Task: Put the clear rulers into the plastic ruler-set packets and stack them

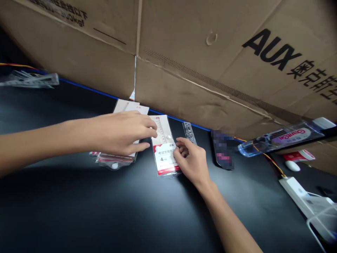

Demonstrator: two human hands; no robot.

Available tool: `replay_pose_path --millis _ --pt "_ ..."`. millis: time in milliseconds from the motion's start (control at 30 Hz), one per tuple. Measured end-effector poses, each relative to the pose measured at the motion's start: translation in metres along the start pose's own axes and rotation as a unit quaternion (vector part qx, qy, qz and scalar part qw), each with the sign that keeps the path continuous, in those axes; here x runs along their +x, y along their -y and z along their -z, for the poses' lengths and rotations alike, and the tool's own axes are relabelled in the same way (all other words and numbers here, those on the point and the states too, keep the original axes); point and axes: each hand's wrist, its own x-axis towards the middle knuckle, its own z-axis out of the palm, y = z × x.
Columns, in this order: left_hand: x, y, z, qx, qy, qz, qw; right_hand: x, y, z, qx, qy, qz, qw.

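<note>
A flat clear packet (164,158) with a white and red printed card and a clear ruler inside lies on the black table. My right hand (193,160) is at its right edge, fingers curled and thumb against the packet. My left hand (116,131) reaches across from the left with fingers stretched out and the thumb apart. Its fingertips are over the packet's upper left edge. Beneath that hand lies a stack of similar packets (116,159), partly covered by it. A loose clear ruler (189,133) rests just beyond my right hand.
A large cardboard box (184,84) stands along the back. Clear plastic rulers (34,80) lie at the far left. Towards the right are a dark phone-like object (222,151), a plastic bottle (286,137) on its side, a red and white cup (300,155) and a white power strip (300,196).
</note>
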Motion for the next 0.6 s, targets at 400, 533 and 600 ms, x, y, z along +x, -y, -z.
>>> replay_pose_path --millis 400,533,600 --pt "0.014 -0.036 0.003 -0.502 0.089 0.151 0.847 -0.008 0.028 0.020 0.089 -0.139 0.046 0.985" --pt "0.005 -0.052 -0.009 -0.513 0.157 0.171 0.826 -0.011 0.028 0.014 0.081 0.068 0.061 0.993" --pt "0.000 -0.061 -0.018 -0.513 0.166 0.181 0.823 -0.012 0.030 0.014 0.077 0.114 0.050 0.989"
